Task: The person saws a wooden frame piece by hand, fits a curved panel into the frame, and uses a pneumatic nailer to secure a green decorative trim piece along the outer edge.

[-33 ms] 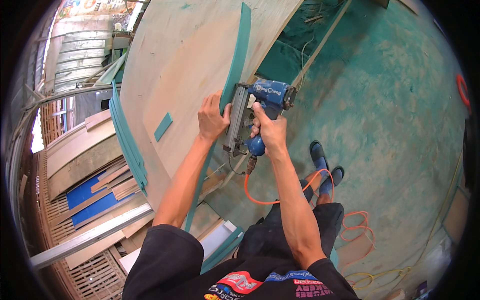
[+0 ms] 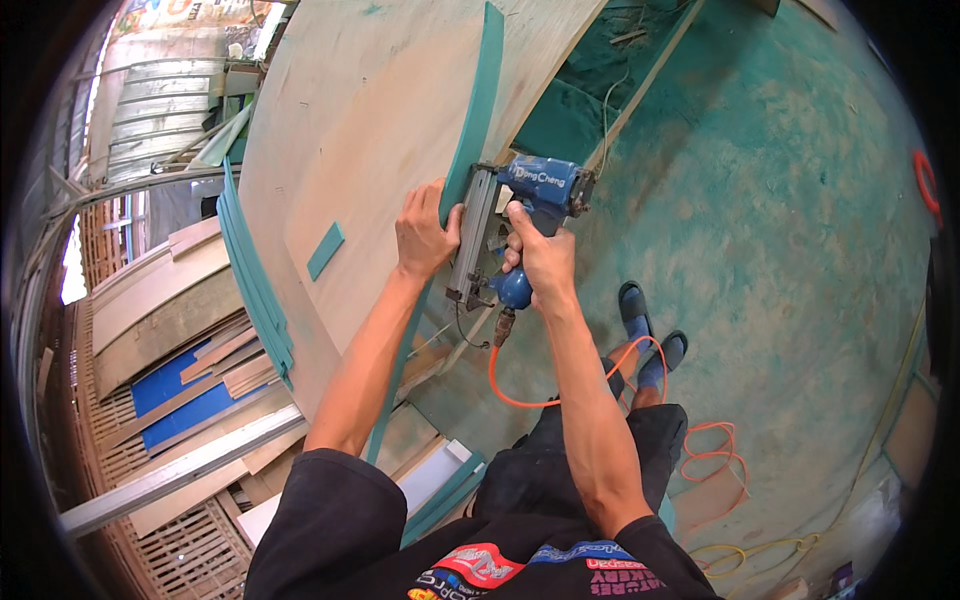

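My right hand is wrapped round the handle of a blue pneumatic nail gun. The gun's grey magazine runs down beside a long teal strip, and its nose is close against the strip's edge; whether they touch I cannot tell. The strip stands along a pale wooden board. My left hand grips the strip just left of the gun, thumb by the near face and fingers over the far side. An orange air hose hangs from the gun's handle end.
A short teal piece lies on the board. More teal strips are stacked along its left edge. Wood offcuts and a blue sheet lie at lower left. Hose coils rest on the green-stained floor, near my sandalled feet.
Almost nothing differs. The nail gun's body has tilted very slightly, while both hands keep their places.
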`<state>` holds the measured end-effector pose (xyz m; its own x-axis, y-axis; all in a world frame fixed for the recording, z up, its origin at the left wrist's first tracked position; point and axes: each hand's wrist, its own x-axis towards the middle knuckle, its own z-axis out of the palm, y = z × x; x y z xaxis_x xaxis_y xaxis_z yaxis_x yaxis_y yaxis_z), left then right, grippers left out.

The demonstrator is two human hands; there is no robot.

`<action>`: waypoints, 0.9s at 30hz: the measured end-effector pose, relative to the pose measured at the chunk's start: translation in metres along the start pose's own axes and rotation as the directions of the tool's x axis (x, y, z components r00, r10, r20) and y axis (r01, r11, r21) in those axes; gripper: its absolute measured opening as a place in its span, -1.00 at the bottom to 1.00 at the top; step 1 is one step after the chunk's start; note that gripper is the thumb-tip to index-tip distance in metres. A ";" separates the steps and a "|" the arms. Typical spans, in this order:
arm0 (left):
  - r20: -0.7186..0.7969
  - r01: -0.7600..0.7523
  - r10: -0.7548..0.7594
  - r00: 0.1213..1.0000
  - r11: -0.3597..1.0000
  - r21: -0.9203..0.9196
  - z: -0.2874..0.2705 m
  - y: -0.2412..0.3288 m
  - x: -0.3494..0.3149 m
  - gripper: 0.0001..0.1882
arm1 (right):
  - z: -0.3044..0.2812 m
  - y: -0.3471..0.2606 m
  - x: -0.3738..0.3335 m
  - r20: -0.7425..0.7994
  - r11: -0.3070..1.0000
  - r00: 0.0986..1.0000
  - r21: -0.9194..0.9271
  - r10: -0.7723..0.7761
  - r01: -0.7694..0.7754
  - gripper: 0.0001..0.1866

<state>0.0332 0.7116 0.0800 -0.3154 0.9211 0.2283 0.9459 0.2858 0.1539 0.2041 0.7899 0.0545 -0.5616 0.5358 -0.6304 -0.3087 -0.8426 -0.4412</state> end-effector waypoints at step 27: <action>0.001 0.009 -0.009 1.000 1.000 0.022 -0.003 0.001 -0.003 -0.61 | 0.009 -0.003 -0.013 -0.063 0.998 0.998 -0.059 -0.004 0.000 -0.74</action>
<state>0.0346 0.7080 0.0825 -0.3242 0.9186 0.2261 0.9444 0.3002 0.1344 0.2055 0.7851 0.0697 -0.5109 0.5412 -0.6679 -0.2627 -0.8381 -0.4781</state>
